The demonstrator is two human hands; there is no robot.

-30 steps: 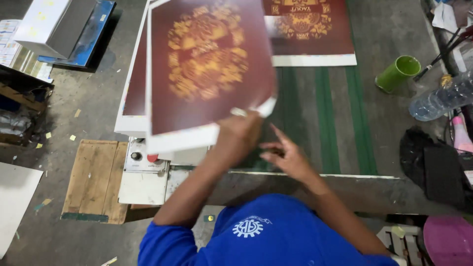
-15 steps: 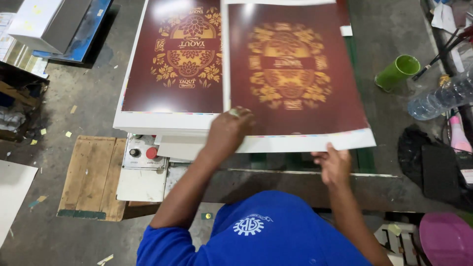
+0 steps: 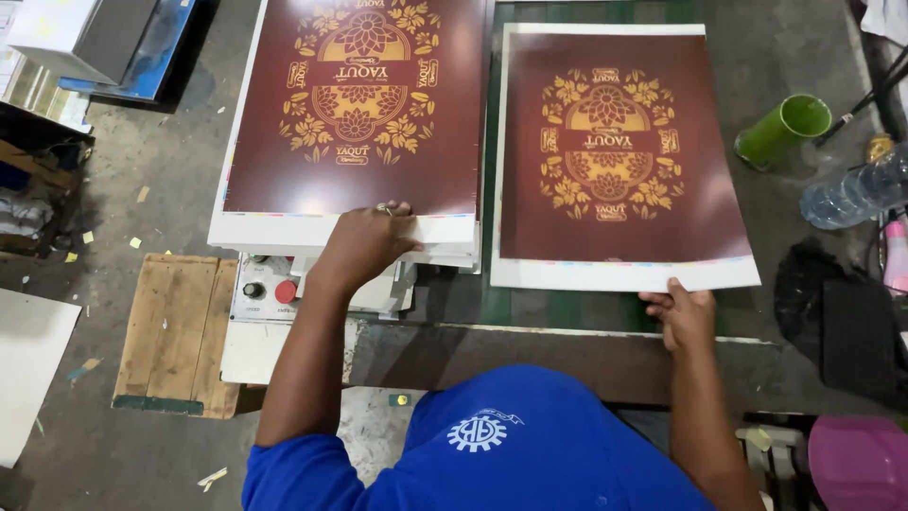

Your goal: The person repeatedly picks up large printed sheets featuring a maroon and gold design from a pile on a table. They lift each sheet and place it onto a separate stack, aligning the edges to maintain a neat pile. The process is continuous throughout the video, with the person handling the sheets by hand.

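A thick stack of maroon printed sheets (image 3: pixel 355 104) with gold flower patterns and white margins lies at the left of the work table. My left hand (image 3: pixel 364 244) rests on the stack's near edge, fingers curled over the top sheet's white margin. One single sheet (image 3: pixel 615 151) of the same print lies flat to the right on the green-striped table surface (image 3: pixel 492 151). My right hand (image 3: pixel 683 312) pinches that sheet's near white edge at its lower right.
A green cup (image 3: pixel 783 128) lies tipped at the right, beside a clear plastic bottle (image 3: pixel 856 194). A control box with a red button (image 3: pixel 284 290) sits under the stack. A wooden pallet (image 3: pixel 180 331) lies on the floor at left. Black items (image 3: pixel 842 322) sit at the right edge.
The sheet that my hands held up has swung to the right and now lies flat on the table. My left hand has moved back to the stack's edge.
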